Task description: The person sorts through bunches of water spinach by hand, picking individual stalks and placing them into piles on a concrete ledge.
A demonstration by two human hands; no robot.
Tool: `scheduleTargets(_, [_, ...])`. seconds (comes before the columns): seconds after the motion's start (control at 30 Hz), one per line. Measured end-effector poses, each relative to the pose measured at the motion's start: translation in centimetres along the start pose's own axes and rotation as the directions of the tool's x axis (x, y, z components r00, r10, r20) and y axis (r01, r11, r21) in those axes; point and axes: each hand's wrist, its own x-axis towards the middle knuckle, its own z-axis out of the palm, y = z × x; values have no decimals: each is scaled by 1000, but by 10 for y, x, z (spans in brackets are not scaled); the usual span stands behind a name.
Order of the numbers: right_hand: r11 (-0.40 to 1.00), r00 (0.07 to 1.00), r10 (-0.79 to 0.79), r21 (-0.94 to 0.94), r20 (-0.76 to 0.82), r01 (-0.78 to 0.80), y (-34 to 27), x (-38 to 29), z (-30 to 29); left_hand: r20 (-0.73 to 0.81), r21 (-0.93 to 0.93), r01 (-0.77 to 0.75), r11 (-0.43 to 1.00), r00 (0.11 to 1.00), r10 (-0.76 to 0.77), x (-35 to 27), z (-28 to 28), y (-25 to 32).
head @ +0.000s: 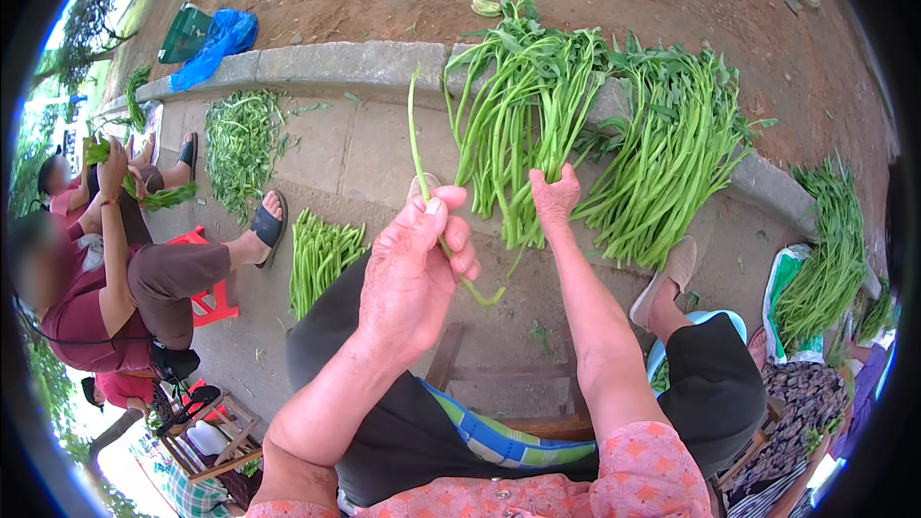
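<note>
My left hand is raised at the centre, its fingers closed on a single thin green stem with no leaves showing. To its right, my right hand grips a bunch of leafy water spinach near the middle of its stems; the leafy tops lie over the stone kerb. Beside that bunch, on the right, another large pile of water spinach rests across the kerb. Trimmed green stems lie together on the pavement, left of my left hand.
A stone kerb crosses the front. Plucked leaves lie at left, near a blue plastic bag and a green crate. A seated person handles greens on the left. More greens and a light blue basin stand at right.
</note>
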Motion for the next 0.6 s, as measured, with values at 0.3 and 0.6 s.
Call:
scheduleTargets(0.3, [990, 990, -79, -128, -114, 64, 28, -3, -4, 1, -6, 16, 1000, 1000, -16, 4, -1, -1])
scheduleTargets(0.6, [743, 854, 519, 499, -9, -446, 28, -22, -28, -1, 12, 9, 1000, 1000, -9, 10, -7, -2])
